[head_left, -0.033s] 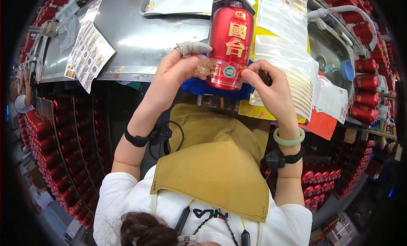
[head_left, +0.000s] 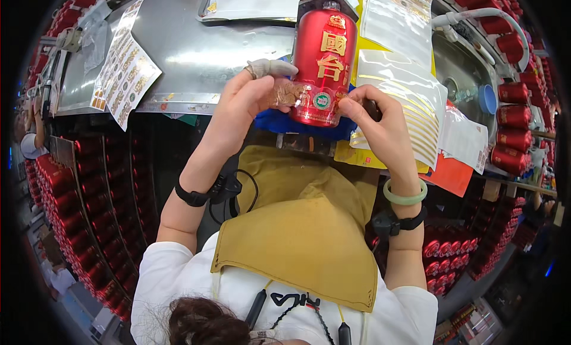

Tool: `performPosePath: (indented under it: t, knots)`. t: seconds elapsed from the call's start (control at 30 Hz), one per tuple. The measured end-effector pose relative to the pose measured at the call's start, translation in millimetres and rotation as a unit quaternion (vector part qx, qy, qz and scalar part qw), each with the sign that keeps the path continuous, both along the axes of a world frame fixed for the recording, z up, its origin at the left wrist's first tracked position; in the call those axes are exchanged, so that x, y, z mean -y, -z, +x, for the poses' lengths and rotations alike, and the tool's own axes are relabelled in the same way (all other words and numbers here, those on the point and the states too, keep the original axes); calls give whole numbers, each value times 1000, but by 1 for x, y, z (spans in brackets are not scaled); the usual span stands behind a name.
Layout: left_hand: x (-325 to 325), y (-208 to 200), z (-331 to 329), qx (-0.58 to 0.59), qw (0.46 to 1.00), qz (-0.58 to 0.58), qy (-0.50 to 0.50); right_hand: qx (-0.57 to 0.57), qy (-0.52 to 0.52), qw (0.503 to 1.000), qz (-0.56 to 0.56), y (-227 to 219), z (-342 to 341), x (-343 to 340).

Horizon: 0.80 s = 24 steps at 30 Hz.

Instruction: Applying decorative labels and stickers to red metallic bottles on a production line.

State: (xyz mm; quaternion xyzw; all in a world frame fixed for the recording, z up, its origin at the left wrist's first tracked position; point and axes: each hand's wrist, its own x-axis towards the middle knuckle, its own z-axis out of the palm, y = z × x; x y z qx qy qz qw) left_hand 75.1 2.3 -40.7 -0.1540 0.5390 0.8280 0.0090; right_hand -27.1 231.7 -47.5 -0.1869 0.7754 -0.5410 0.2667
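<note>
A: Where was the red bottle (head_left: 308,45)?

B: At the near edge of the metal table (head_left: 172,42), base toward the person, neck away, above a blue cloth (head_left: 276,120). A dark holder (head_left: 347,2) showed around the neck, mostly hidden behind the bottle. I couldn't tell how steeply it all sloped.

A: And across the lower front?

B: A clear film (head_left: 286,95), bunched and shiny on the left. Glare blurred its outline, and its right end was lost near the other fingertips.

A: How was the left hand (head_left: 245,101) posed?

B: It came up from the lower left, turned inward, thumb and fingers closed on the film's left end. The index finger, in a pale finger cover (head_left: 272,67), stretched to the bottle's side. The other fingertips were hidden.

A: The right hand (head_left: 377,116)?

B: Bent in toward the bottle, thumb and index nearly together at its lower right edge. I couldn't tell whether they pinched film or merely pressed the bottle.

A: Beyond that?

B: Gold-striped sheets (head_left: 413,107) lay just right of it, overlapping; farther out, more red bottles (head_left: 514,116) were cut off by the dark rim.
</note>
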Motion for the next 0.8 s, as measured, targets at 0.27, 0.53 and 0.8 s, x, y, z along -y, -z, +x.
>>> performPosePath:
  t: [0.27,0.53,0.8]
  knots:
    - [-15,0,0,-48,994,-96,-36,-47,-24,998,-32,-17,-10,-16]
    - [-11,3,0,-25,991,-131,-2,-224,205,919,251,38,-234,-182]
    - [-1,-4,-5,-22,987,-157,-12,-220,202,784,544,129,-280,-271]
